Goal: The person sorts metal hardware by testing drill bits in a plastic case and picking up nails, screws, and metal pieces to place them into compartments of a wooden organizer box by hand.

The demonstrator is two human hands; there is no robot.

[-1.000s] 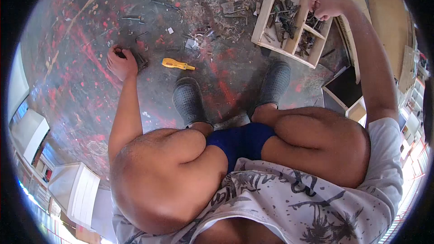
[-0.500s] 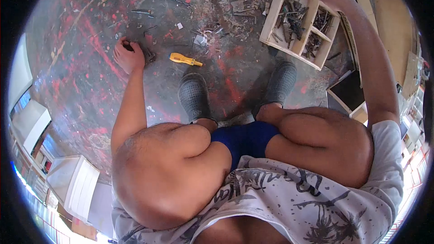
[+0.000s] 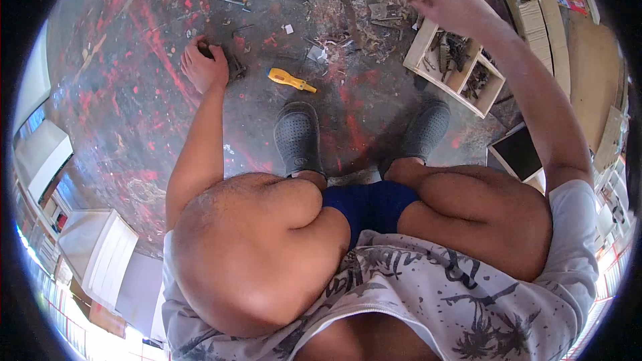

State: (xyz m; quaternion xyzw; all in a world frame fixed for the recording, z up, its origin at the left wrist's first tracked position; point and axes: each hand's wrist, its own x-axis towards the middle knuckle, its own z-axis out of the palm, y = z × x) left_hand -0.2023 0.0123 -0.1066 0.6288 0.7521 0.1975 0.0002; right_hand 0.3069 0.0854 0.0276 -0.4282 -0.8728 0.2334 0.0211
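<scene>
My left hand point(image 3: 204, 68) rests at the floor on the left, its fingers curled around a dark patch that I cannot make out. Small dark metal pieces point(image 3: 236, 69) lie against its thumb side. A yellow-handled screwdriver point(image 3: 289, 79) is on the floor between that hand and my left shoe. Over the far left corner of a wooden compartment tray point(image 3: 436, 77) hangs my right hand point(image 3: 447, 1), its fingers bent inward. Whether it holds anything is hidden. Dark metal bits point(image 3: 455, 52) fill the tray's compartments, partly covered by my right forearm.
Scraps of metal and debris point(image 3: 388, 13) litter the far floor, with a white paper scrap point(image 3: 317, 53) nearer. Wooden boards point(image 3: 552, 33) and a dark framed panel point(image 3: 518, 152) lie on the right. My dark clogs point(image 3: 298, 137) stand in front of me.
My right hand has left the tray's far edge and moved left and nearer. The tray's far side appears lower. My view has shifted slightly; my left hand stays at its spot.
</scene>
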